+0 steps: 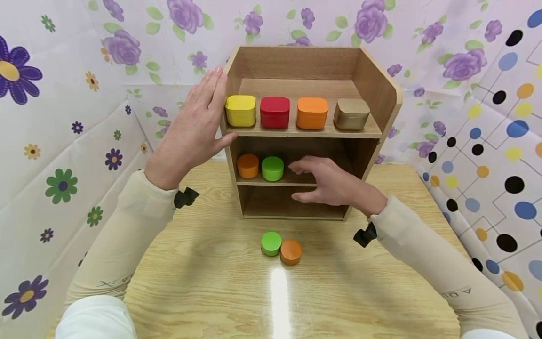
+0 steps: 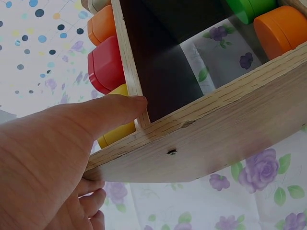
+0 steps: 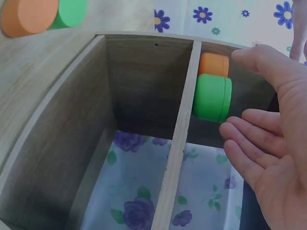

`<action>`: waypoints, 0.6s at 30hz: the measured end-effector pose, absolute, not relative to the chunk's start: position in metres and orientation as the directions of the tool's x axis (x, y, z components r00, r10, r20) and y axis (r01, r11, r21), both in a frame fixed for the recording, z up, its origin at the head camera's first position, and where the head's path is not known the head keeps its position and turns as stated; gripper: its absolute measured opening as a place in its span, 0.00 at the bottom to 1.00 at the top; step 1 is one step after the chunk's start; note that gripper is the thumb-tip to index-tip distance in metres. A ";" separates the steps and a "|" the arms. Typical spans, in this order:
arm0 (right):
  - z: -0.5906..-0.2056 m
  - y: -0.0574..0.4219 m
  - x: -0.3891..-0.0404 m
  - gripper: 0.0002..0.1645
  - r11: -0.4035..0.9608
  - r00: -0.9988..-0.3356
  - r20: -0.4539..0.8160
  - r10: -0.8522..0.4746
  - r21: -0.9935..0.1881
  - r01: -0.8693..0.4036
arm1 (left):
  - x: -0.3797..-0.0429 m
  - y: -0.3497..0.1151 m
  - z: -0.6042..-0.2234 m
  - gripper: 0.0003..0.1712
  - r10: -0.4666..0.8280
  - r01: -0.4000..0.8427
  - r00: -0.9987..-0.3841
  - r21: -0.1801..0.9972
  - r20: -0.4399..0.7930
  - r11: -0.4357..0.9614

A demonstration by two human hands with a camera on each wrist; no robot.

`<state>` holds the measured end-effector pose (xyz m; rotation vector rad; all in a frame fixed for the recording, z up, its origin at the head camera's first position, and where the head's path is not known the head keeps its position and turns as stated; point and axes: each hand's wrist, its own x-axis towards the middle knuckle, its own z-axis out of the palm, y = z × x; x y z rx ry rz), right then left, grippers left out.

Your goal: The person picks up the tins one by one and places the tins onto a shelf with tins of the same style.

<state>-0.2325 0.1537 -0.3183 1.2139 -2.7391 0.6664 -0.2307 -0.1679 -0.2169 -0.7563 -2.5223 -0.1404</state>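
Note:
My left hand [image 1: 192,120] rests against the left side of a wooden shelf unit [image 1: 296,85], fingers straight along its outside and thumb touching the front edge near the top shelf board. My right hand [image 1: 332,181] is before the middle compartment, thumb and fingers spread with nothing between them. Just left of its fingertips, a round green container [image 1: 273,168] stands on the middle shelf, beside a round orange container [image 1: 247,166]. In the right wrist view, the fingers are near the green container [image 3: 212,97] but apart from it.
Along the top shelf stand yellow [image 1: 241,111], red [image 1: 274,113], orange [image 1: 312,113] and gold [image 1: 351,114] rounded-square containers. A green round container [image 1: 271,243] and an orange one [image 1: 290,252] sit on the wooden table [image 1: 203,282] in front. Patterned cloths surround the table.

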 end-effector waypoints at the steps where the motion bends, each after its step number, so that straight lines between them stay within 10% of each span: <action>1: -0.319 0.155 -0.230 0.38 0.589 -0.682 0.230 -0.694 -0.365 -0.721 | -0.231 -0.168 -0.217 0.65 0.488 0.540 -0.721 -0.044 0.492 0.841; 18: -0.360 0.167 -0.210 0.38 0.581 -0.661 0.120 -0.741 -0.380 -0.720 | -0.231 -0.168 -0.217 0.65 0.492 0.539 -0.723 -0.049 0.485 0.841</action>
